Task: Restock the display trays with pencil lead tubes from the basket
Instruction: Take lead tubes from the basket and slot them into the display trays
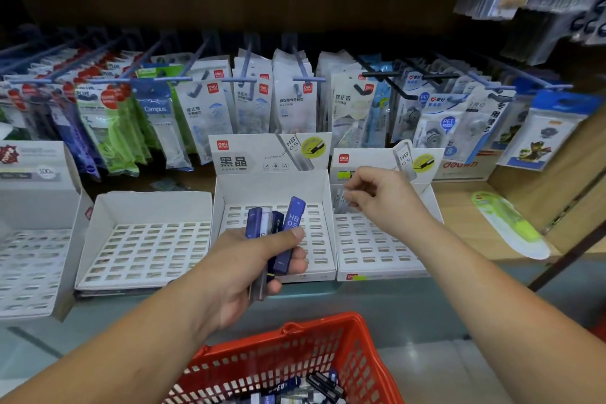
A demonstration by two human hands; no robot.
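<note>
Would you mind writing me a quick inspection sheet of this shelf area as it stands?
Surface: grey shelf carrying four white trays.
Job's things: the tray slots look empty; the red basket below holds loose tubes.
Clutter: green packet lying on the wooden ledge at right.
Hands: left hand grips a bundle of blue tubes; right hand pinches a clear tube over the rightmost tray.
Cables: nothing seen.
Surroundings: hanging packets on hooks behind.

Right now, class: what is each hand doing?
Left hand: grips a bunch of lead tubes.
Right hand: pinches one clear tube, blurred.
</note>
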